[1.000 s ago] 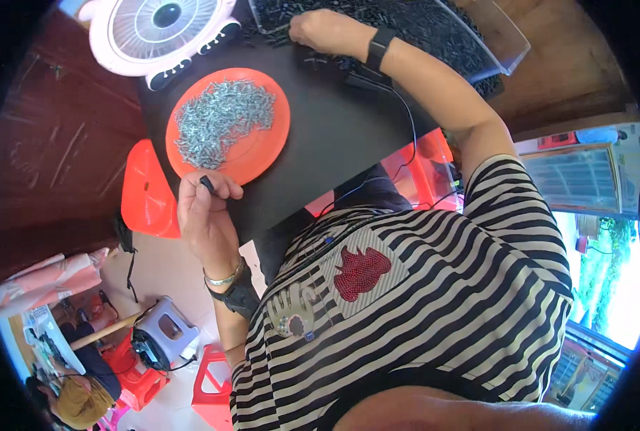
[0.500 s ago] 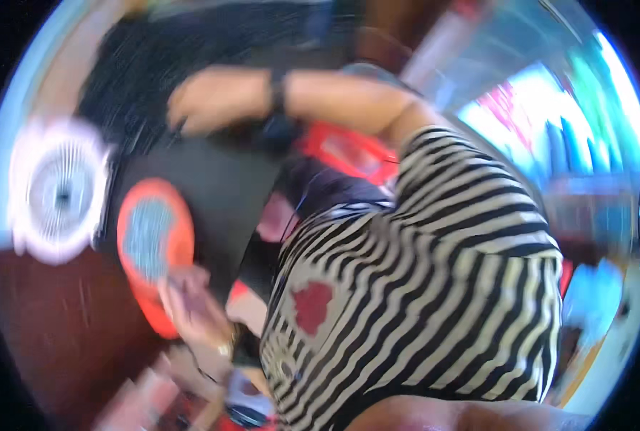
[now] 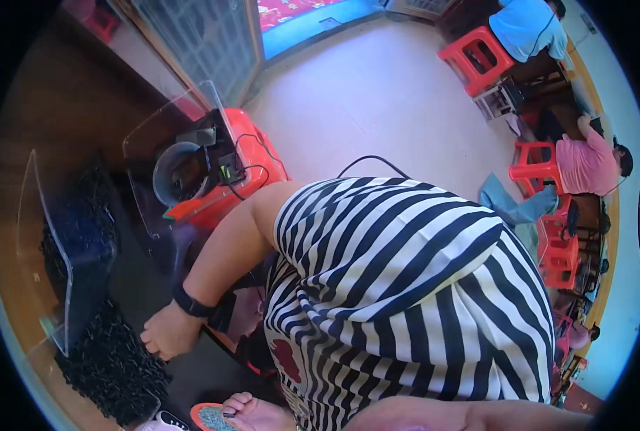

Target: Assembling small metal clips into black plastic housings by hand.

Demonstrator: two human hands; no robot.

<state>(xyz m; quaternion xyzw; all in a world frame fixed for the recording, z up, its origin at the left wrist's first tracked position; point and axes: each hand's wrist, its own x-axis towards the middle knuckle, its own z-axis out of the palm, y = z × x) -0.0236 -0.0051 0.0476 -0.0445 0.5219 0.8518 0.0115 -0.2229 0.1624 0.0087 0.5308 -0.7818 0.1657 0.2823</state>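
My right hand (image 3: 173, 331), with a black band on its wrist, rests at the near edge of a heap of small black rod-like parts (image 3: 112, 366) on a dark table (image 3: 201, 370). Its fingers are curled; whatever they hold, if anything, is hidden. At the lower edge my left hand (image 3: 254, 414) pinches a small black part (image 3: 229, 414) between its fingertips. That hand is beside an orange tray (image 3: 198, 411), cut off by the frame's edge, which holds many tiny grey pieces. The striped shirt on my body hides much of the lower middle.
A transparent panel (image 3: 68, 280) stands upright by the heap, with more black parts behind it. Beyond, a red stool (image 3: 262, 151) stands next to a transparent bin (image 3: 144, 226) containing a round tub (image 3: 163, 176). People sit on red stools along the right wall.
My view has swung round to the right, bringing the room and seated people into sight. My right hand now rests at the black heap; the tray and left hand appear lower in the picture.
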